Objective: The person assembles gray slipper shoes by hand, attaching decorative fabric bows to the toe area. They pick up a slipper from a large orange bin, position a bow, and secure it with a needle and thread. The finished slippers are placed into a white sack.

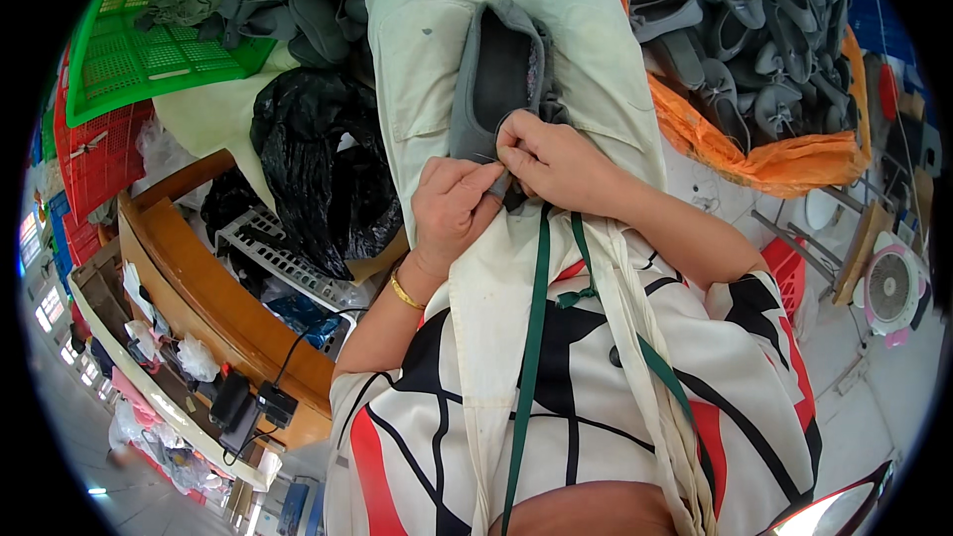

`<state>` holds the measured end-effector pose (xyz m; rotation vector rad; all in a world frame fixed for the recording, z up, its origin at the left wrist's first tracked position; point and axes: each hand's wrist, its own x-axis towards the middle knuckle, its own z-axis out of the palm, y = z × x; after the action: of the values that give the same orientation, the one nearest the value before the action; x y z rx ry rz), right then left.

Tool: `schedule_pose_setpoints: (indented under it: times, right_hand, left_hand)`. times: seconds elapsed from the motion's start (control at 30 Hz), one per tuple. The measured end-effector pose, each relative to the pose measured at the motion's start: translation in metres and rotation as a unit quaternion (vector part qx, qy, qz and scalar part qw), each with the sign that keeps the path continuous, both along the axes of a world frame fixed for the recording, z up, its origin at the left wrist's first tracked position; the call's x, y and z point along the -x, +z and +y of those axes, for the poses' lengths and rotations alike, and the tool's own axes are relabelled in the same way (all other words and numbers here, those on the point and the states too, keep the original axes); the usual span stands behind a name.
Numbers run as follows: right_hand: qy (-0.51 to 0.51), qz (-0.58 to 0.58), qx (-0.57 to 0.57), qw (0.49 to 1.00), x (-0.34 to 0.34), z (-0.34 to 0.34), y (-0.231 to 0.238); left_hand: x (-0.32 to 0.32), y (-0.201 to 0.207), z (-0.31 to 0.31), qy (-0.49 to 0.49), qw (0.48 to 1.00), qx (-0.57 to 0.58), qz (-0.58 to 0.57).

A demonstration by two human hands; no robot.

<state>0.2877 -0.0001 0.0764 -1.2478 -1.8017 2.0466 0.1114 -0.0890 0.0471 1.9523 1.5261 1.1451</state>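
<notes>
A grey slip-on shoe [465,111] lies on the pale cloth over my lap, its opening facing up and its toe end toward me. My left hand [452,206] is closed on the toe end, thumb and fingers pinched together. From the right, my right hand [561,164] is also closed, its fingertips pinched at the front edge of the shoe's opening. A thin, light, needle-like line shows between the two hands. What the right fingertips hold is too small and too covered to make out.
An orange sack [784,164] heaped with grey shoes stands at the far right. More grey shoes [318,15] are piled at far left beside a green crate [164,65]. A black plastic bag [323,159] and wooden furniture [218,288] sit left; a fan [890,283] is right.
</notes>
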Motion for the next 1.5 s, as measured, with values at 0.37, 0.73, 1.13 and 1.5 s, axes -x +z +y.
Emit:
schedule_pose_setpoints:
  times: [0.37,0.73,1.13,1.5]
  right_hand:
    - [0.066,-0.006,-0.3,0.952,0.006,0.01,-0.002]
    - [-0.089,0.09,-0.152,0.98,0.039,0.024,0.001]
    - [-0.27,0.427,0.152,0.85,-0.033,0.082,0.055]
    - [0.114,0.058,-0.433,0.892,-0.023,0.035,0.005]
  left_hand:
    - [0.006,0.003,0.001,-0.029,0.999,-0.019,0.038]
    - [0.004,0.002,0.003,-0.038,0.998,0.006,0.054]
    - [0.013,0.018,0.019,-0.055,0.996,0.071,-0.024]
    - [0.02,0.017,0.026,-0.094,0.957,0.233,-0.143]
